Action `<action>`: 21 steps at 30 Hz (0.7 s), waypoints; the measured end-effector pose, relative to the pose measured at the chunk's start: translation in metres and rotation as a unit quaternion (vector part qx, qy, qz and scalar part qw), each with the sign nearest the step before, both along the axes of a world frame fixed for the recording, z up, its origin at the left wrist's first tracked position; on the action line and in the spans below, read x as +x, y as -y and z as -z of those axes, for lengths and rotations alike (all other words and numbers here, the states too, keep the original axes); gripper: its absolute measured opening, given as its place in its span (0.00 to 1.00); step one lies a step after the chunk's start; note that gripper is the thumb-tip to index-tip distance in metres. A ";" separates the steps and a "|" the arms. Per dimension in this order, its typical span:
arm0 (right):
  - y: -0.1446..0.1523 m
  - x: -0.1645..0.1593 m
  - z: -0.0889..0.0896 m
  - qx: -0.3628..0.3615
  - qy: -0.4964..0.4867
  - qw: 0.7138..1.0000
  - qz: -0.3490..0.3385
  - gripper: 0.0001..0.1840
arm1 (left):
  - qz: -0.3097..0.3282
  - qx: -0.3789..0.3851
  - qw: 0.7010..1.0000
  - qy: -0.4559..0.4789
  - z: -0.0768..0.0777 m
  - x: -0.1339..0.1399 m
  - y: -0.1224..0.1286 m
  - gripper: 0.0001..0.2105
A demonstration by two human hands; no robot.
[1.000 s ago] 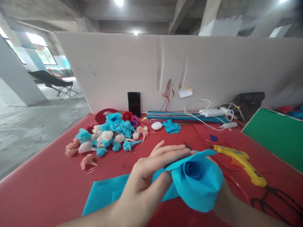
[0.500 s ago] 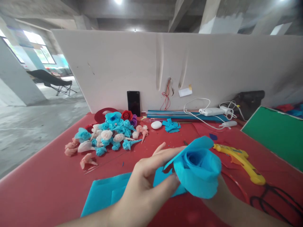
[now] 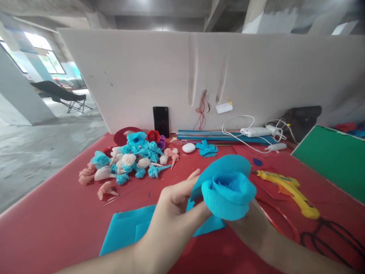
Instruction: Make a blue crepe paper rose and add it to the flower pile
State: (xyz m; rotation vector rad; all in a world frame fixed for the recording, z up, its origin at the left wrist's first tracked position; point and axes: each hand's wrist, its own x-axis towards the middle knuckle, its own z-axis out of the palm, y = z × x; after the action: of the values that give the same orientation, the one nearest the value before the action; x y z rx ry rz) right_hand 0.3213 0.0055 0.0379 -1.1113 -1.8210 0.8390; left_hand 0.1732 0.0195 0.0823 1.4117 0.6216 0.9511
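A blue crepe-paper rose (image 3: pixel 228 194) is held up above the table, its petals curled round a rolled centre. My left hand (image 3: pixel 179 209) pinches its left side, thumb below and fingers behind a broad upright petal. Behind and below the bloom is my right hand (image 3: pixel 248 228), closed at the flower's base; the petals hide its fingertips. Under my left wrist lies a folded sheet of blue crepe paper (image 3: pixel 125 232) on the red tabletop.
Left of centre sits a pile of blue, white and pink paper flowers (image 3: pixel 131 156). Blue paper strips (image 3: pixel 207 148) lie near a white oval case (image 3: pixel 188 148). At right are a yellow glue gun (image 3: pixel 288 190) and a green board (image 3: pixel 336 160). A black phone (image 3: pixel 161 121) leans on the partition.
Both hands have shifted slightly left and up with the rose. The bloom has turned, and its tall back petal now stands wider and more upright.
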 end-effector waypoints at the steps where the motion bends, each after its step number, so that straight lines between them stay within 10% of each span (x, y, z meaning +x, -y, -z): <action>1: 0.000 0.000 -0.005 -0.006 -0.018 1.000 0.005 0.18 | 0.002 -0.017 1.000 0.020 0.000 0.000 -0.001 0.05; 21: 0.010 -0.005 -0.027 -0.129 -0.197 0.971 0.033 0.12 | 0.013 -0.167 0.978 0.124 0.005 0.001 -0.005 0.10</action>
State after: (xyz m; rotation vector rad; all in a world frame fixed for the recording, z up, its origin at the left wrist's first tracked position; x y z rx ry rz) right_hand 0.3163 -0.0042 0.0649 -1.0676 -1.3665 1.1885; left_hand 0.1738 0.0243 0.0775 0.9825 0.5438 0.9353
